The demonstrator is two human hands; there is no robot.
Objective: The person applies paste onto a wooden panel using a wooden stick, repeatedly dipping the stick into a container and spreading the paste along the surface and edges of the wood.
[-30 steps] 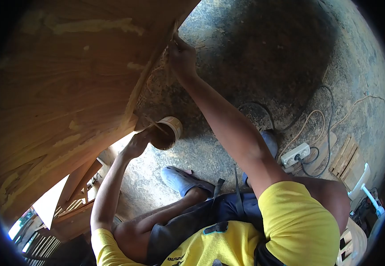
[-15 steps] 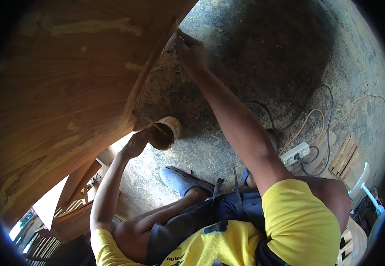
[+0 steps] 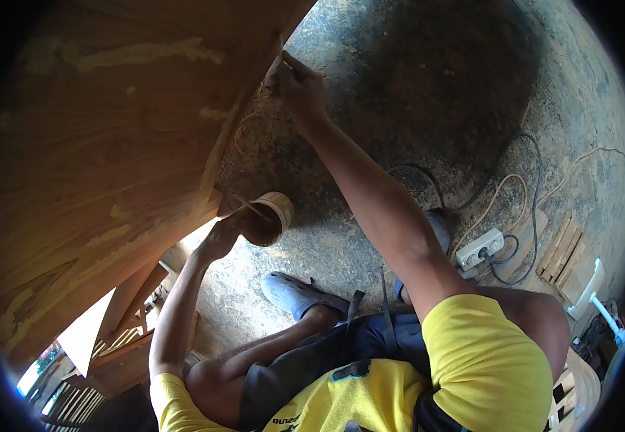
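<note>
Wooden panel [image 3: 132, 129] across the upper left of the view, broad and reddish brown, with dark grain along its face and pale, uneven smears in several places: a long streak near the top, short patches farther down, a thicker run along the edge toward the floor. Near the upper end of that edge, right hand [image 3: 299, 83] with fingers pinched together on a slim tool [image 3: 281, 47], its tip at or very near the wood; actual contact hard to tell. Close to the panel's lower corner, left hand [image 3: 222, 235] clamped on the rim of a round tub [image 3: 276, 229], mouth toward the camera, brown inside, with a thin stick [image 3: 255, 209] across the opening. Around the tub's outer wall, a pale label [image 3: 281, 201] with a yellowish band, print too small to read. On the front of the yellow shirt [image 3: 485, 353], dark lettering [image 3: 286, 420], upside down, seemingly "MIZUNO" but blurred; near it, a dark patch [image 3: 350, 371] outlined in light blue. Below the hands, on the stained grey floor [image 3: 341, 248], a grey-blue clog [image 3: 291, 291] on one foot. Off to the right, a white power strip [image 3: 479, 250] with a dark plug [image 3: 484, 253] seated in it, and strips of wood [image 3: 561, 250] side by side.
</note>
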